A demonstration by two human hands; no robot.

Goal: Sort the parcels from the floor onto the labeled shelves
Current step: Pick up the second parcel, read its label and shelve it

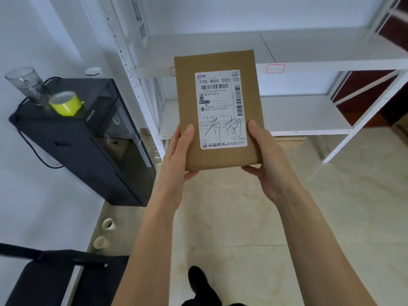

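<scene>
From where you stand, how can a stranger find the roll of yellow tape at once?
Look left of the white shelf rack at the black machine against the wall. On its top, beside a clear glass jar, sits the yellow tape, the only brightly coloured thing there.

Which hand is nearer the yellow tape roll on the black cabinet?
Left. The left hand grips the parcel at its lower left edge, on the yellow tape roll side; the right hand holds the opposite edge, farther away.
</scene>
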